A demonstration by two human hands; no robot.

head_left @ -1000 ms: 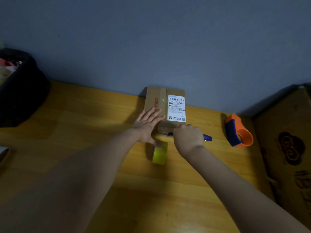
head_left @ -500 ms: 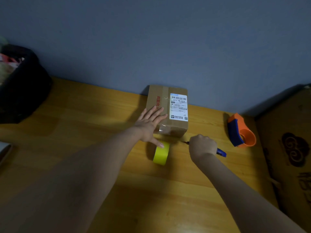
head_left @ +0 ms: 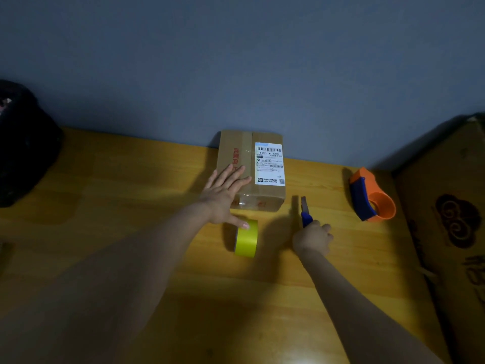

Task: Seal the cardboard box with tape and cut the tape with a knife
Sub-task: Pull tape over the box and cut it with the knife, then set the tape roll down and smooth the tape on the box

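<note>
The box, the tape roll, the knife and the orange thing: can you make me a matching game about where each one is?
Things:
1. cardboard box
2. yellow tape roll
3. knife
4. orange tape dispenser

Places:
A. held in the right hand
B. alone on the table, far right
C. against the wall, under the left hand
D. standing on its edge, just in front of the box

Pairs: 1-C, 2-D, 3-A, 4-B
</note>
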